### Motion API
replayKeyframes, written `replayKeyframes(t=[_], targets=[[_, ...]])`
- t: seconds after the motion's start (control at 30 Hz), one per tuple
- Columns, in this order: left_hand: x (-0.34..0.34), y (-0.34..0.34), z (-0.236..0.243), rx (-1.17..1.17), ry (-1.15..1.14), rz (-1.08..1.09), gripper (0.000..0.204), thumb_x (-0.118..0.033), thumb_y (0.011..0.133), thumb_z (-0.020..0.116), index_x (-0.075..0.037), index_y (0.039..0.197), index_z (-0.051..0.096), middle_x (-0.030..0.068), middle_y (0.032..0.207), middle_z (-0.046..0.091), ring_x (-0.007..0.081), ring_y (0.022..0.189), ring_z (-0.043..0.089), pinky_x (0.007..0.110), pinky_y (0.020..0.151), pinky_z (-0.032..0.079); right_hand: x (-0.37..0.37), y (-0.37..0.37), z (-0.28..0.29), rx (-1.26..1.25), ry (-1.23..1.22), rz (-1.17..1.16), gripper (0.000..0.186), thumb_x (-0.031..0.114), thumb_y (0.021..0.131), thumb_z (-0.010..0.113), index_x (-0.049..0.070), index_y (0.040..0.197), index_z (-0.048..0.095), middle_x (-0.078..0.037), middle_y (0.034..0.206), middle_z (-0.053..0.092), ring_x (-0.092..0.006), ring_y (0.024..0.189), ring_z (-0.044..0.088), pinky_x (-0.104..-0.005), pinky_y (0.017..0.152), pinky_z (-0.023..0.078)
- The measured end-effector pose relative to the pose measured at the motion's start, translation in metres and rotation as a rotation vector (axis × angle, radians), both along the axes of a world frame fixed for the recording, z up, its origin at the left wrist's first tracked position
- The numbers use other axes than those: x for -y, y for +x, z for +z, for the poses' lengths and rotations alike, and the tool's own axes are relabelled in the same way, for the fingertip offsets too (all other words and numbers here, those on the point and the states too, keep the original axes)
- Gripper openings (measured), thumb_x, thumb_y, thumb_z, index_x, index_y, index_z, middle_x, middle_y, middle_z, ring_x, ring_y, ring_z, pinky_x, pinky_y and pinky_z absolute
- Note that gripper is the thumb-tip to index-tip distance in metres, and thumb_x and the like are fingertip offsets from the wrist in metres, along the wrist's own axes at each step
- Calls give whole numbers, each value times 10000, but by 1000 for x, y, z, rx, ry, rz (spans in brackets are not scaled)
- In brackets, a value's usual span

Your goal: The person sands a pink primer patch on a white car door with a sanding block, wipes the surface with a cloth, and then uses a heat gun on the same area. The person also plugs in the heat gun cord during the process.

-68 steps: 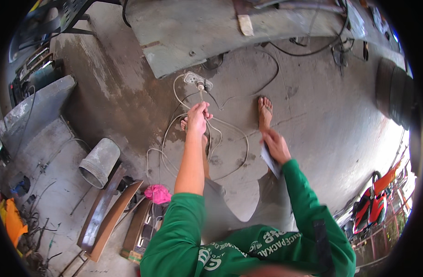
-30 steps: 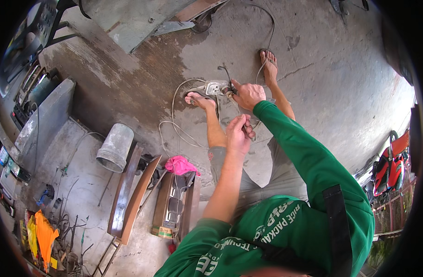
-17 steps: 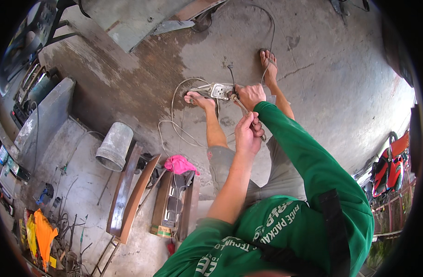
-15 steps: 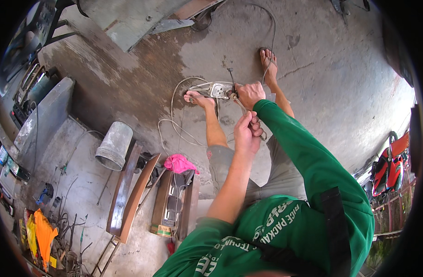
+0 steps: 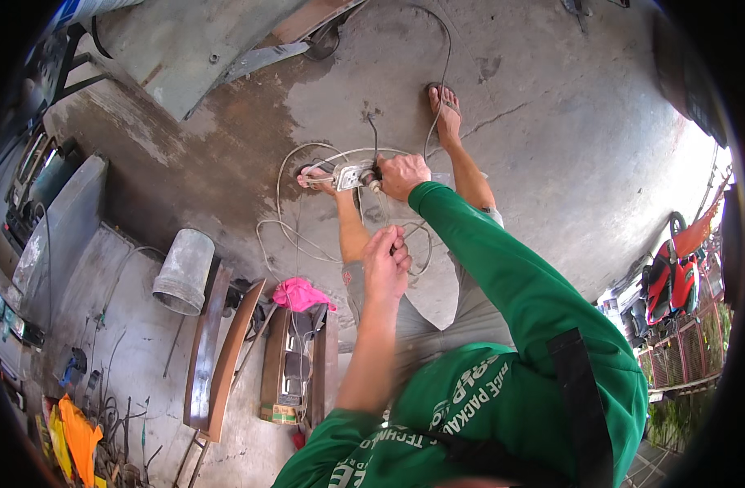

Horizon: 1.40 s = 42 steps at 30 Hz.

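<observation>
L hand (image 5: 387, 264): pulled back, now apart from R hand (image 5: 405, 176), pinching cord (image 5: 385, 210).
R hand: at ext. socket (image 5: 353, 176) end, grip can't tell.

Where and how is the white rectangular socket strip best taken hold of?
Probably pinch the white rectangular socket strip by the long edges of its left half, from above: that part is narrow and plug-free, while the pale round plug and right grip crowd its right end.
</observation>
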<state>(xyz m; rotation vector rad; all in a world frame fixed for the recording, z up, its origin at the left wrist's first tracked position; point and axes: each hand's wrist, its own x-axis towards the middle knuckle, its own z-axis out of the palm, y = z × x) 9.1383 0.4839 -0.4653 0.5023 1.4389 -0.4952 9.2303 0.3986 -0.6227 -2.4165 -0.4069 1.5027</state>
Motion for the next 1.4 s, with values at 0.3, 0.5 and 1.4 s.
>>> replayKeyframes(t=[0.3,0.5,1.4], targets=[[-9,7,-8,-2,-11,-73,142,-189,1019,605,-60,962,619,-58,713,476,37,509,372,211,433,276,8,6,-8,-33,-23,-25,385,412,907,614,68,1041,723,-192,960,750,-357,945,736,-488,816,569],[-10,37,-22,108,107,-21,155,-200,1021,608,-49,989,628,-63,703,465,29,507,368,205,429,265,-23,9,4,-68,-47,-212,338,376,893,643,88,1047,729,-194,938,747,-375,922,733,-486,815,575],[-19,58,-179,539,383,-408,241,-152,1009,630,57,1125,657,99,1037,709,195,898,701,296,797,587,88,75,-18,-239,80,-231,506,421,748,730,-62,900,728,-232,810,701,-301,798,686,-403,741,513]])
